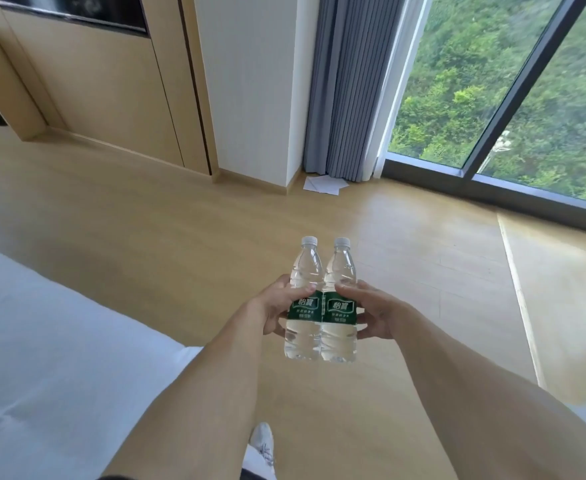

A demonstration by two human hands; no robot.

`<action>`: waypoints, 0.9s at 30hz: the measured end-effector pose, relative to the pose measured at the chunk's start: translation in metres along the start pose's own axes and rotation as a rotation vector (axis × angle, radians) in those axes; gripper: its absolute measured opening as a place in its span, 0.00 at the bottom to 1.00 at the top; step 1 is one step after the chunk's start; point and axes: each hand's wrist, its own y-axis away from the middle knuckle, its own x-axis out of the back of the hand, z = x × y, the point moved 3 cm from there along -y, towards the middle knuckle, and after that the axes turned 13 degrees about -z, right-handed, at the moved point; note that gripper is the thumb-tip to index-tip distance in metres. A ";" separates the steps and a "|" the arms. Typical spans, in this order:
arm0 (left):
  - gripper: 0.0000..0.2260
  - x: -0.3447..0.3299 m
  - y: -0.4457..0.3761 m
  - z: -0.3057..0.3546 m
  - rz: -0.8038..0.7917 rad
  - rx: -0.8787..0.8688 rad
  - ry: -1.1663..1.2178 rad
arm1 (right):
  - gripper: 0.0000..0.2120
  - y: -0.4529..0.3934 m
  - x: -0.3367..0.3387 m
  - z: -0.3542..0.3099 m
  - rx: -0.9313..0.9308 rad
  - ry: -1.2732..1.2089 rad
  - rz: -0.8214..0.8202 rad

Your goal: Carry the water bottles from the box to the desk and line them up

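Floor (118, 216): light wood planks, running from the wall base at the far side to the window frame at the far right. White paper sheets (324, 184) lie flat on it at the far edge, beside the foot of the grey curtain (340, 98). White-covered bed (42, 358) stands along the left side. A white shoe (263, 441) rests on the floor at the near edge.

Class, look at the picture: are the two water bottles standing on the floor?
No. The left hand and right hand hold the two water bottles upright, side by side, above the floor.
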 end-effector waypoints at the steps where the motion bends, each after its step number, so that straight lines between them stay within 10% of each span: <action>1: 0.21 0.014 -0.006 0.010 -0.008 -0.005 0.009 | 0.19 -0.011 -0.001 -0.014 0.005 0.003 -0.001; 27: 0.18 0.329 -0.145 0.166 0.433 -0.068 0.254 | 0.21 -0.359 -0.049 -0.304 -0.026 0.221 -0.326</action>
